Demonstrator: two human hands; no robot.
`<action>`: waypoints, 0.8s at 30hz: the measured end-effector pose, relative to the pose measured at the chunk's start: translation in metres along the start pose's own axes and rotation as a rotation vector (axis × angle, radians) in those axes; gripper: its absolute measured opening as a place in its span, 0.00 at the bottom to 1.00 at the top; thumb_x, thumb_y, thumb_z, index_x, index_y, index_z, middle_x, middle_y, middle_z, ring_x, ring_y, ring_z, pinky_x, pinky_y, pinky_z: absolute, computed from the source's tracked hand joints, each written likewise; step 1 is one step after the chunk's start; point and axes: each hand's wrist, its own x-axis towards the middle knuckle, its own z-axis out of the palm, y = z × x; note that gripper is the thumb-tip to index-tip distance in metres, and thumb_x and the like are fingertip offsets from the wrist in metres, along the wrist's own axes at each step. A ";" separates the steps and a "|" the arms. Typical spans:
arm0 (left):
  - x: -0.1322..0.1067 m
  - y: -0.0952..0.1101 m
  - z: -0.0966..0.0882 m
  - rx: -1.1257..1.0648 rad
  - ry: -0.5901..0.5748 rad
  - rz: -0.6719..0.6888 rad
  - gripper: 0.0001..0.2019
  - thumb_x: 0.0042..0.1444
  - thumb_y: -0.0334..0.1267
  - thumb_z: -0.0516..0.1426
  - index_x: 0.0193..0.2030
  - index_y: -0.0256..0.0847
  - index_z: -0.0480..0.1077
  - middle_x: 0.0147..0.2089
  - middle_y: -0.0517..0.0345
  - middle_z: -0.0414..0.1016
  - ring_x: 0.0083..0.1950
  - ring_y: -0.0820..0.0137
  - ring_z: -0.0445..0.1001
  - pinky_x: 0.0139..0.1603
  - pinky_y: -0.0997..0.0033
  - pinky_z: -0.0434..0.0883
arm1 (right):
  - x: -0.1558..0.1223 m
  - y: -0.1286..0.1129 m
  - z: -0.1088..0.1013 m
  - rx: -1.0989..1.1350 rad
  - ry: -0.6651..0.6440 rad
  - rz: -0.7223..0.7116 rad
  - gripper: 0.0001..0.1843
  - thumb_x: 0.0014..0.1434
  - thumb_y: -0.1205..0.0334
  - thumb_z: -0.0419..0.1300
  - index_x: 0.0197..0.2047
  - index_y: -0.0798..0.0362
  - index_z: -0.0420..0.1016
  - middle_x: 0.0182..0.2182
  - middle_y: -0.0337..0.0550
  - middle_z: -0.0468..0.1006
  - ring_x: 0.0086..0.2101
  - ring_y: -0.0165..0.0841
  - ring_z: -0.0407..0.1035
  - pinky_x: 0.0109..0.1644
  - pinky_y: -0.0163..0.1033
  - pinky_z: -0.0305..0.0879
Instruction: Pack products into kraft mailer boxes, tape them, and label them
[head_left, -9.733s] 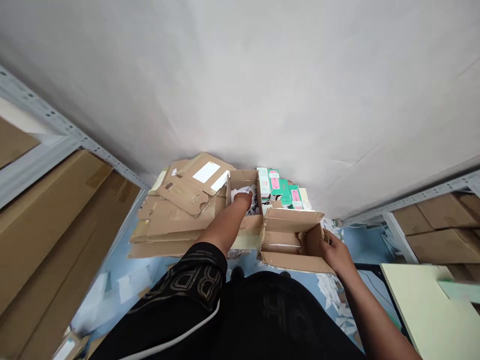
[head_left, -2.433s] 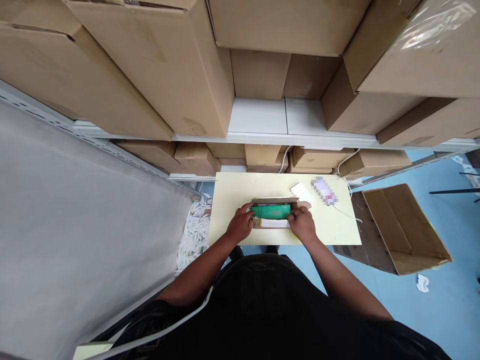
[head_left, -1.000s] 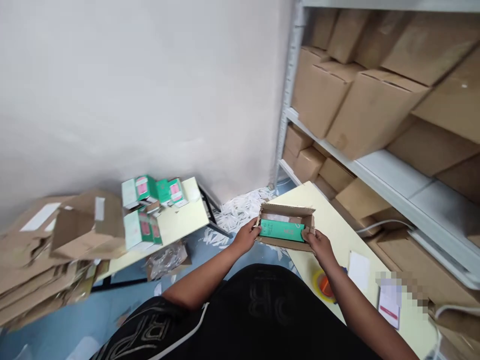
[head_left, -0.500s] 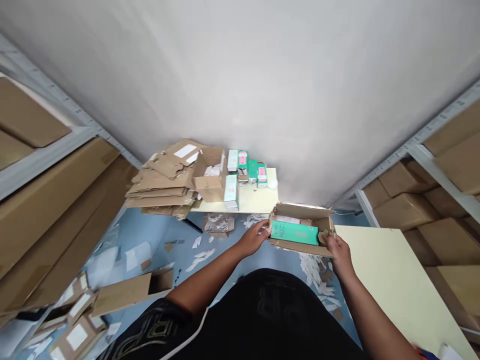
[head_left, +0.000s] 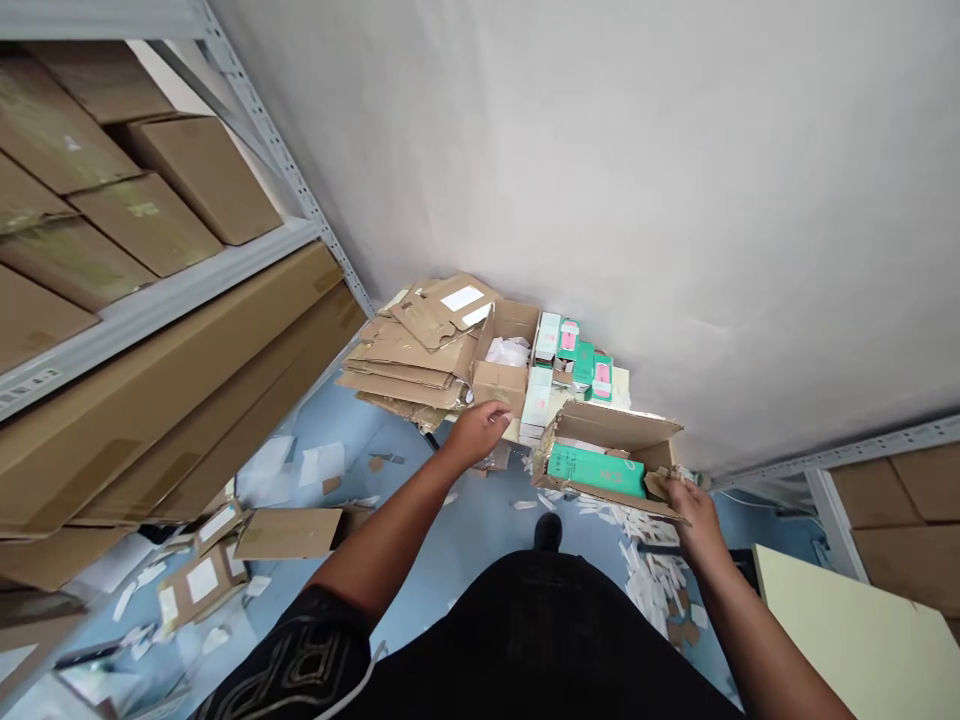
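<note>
My right hand (head_left: 691, 503) grips the right end of an open cardboard box (head_left: 626, 425), tilted toward me. Inside it lies a green carton (head_left: 596, 470), with some white and brown pieces partly hidden behind it. My left hand (head_left: 480, 432) is off that box, its fingers loosely bent and apart with nothing visible in them. It hovers in front of another open cardboard box (head_left: 500, 380), which stands on the table and holds white paper (head_left: 508, 351). I cannot tell whether it touches that box.
Flattened cardboard (head_left: 409, 350) is stacked at the table's left. White and green cartons (head_left: 581, 365) stand beside the open box. Shelving (head_left: 300, 235) with large boxes rises on the left. Paper scraps (head_left: 652, 575) litter the blue floor. A pale tabletop (head_left: 847, 620) lies at right.
My left hand has let go of the held box and moved left toward the box on the table. The right hand still holds its box. My view has turned left.
</note>
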 end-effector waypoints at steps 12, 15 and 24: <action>0.217 -0.015 -0.015 0.726 -0.350 -0.161 0.23 0.59 0.42 0.62 0.62 0.43 0.74 0.61 0.45 0.77 0.61 0.54 0.75 0.59 0.61 0.71 | 0.113 -0.053 0.053 -0.050 -0.313 -0.020 0.19 0.56 0.45 0.58 0.34 0.53 0.78 0.28 0.41 0.80 0.34 0.40 0.71 0.35 0.37 0.64; 0.252 -0.025 0.002 0.761 -0.533 -0.276 0.34 0.47 0.39 0.70 0.64 0.43 0.72 0.61 0.44 0.77 0.61 0.51 0.75 0.58 0.59 0.72 | 0.124 -0.058 0.060 -0.050 -0.356 0.000 0.18 0.57 0.45 0.57 0.33 0.52 0.77 0.27 0.40 0.78 0.32 0.38 0.70 0.34 0.37 0.63; 0.284 -0.070 0.048 0.437 -0.598 -0.153 0.38 0.39 0.40 0.72 0.61 0.39 0.74 0.51 0.38 0.82 0.49 0.51 0.81 0.54 0.55 0.75 | 0.103 -0.073 0.090 -0.010 -0.216 0.061 0.22 0.58 0.41 0.59 0.36 0.53 0.78 0.29 0.42 0.80 0.34 0.41 0.73 0.36 0.39 0.66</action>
